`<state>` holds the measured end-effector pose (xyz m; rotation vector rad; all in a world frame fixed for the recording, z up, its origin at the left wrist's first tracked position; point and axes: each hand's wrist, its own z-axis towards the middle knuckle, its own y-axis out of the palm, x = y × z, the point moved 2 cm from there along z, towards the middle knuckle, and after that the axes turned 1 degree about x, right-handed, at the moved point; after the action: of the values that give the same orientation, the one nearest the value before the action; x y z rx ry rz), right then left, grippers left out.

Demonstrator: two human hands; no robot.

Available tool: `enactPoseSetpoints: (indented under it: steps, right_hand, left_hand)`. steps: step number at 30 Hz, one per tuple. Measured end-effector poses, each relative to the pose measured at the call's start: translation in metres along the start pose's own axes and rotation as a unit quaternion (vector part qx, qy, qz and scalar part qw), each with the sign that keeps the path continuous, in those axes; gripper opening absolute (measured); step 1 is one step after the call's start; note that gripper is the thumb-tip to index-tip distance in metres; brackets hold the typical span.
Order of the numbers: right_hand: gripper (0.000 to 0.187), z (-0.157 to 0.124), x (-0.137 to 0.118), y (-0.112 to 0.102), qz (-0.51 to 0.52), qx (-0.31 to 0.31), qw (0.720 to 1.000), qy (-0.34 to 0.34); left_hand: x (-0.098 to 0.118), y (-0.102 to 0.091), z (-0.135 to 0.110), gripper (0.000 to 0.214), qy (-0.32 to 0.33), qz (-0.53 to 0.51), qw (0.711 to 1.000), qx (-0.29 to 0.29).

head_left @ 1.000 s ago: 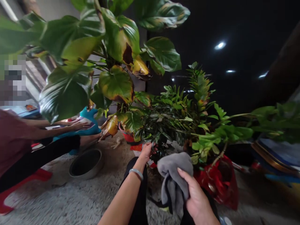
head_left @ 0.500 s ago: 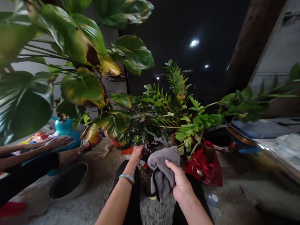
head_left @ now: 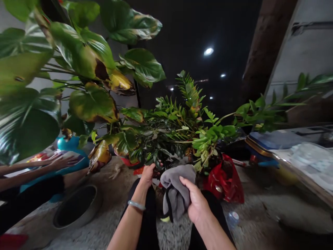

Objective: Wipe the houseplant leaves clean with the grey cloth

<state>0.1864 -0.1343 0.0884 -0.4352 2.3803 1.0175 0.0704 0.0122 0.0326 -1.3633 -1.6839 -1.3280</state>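
A grey cloth point(head_left: 178, 189) with dark edging hangs bunched in my right hand point(head_left: 197, 203), thumb on top and fingers curled behind it. My left hand point(head_left: 148, 174), with a pale bangle on its wrist, is closed at the lower edge of a dark-leaved plant point(head_left: 156, 144). Its fingers grip the low foliage; exactly which leaf or stem is hidden. Both hands are between my knees, the cloth just right of my left hand. Bright green stems point(head_left: 208, 139) of another plant lean in above the cloth.
Large, partly browned leaves point(head_left: 93, 100) overhang the left. A round basin point(head_left: 75, 208) stands below them, near another person's hands point(head_left: 62, 161) on a blue object point(head_left: 71, 146). To the right are a red plastic bag point(head_left: 226, 180), a small clear bottle point(head_left: 232, 219) and a table point(head_left: 286, 156).
The view has shifted slightly, so most things appear a little further left. My left hand stays at the dark foliage, and my right hand still holds the grey cloth.
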Motion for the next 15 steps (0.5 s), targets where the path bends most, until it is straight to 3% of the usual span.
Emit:
enactPoseSetpoints:
  steps: [2,6,11,15]
  right_hand:
    - [0.033,-0.015,-0.009,0.01,-0.002,-0.041,0.999,-0.006]
    - [0.04,-0.024,-0.032,0.035,-0.003,-0.124,0.989,-0.084]
    - [0.019,-0.01,-0.019,0.032,0.021,-0.044,0.999,-0.001]
    - [0.021,-0.025,-0.007,0.036,0.024,-0.048,0.995,0.084]
  left_hand:
    - [0.004,-0.004,-0.002,0.018,-0.003,-0.035,0.999,-0.005]
    - [0.003,-0.01,-0.005,0.011,0.002,-0.047,0.999,-0.002]
    - [-0.007,-0.012,-0.003,0.012,-0.012,-0.038,0.999,-0.022]
    - [-0.004,-0.011,-0.005,0.013,-0.007,-0.033,0.998,-0.059]
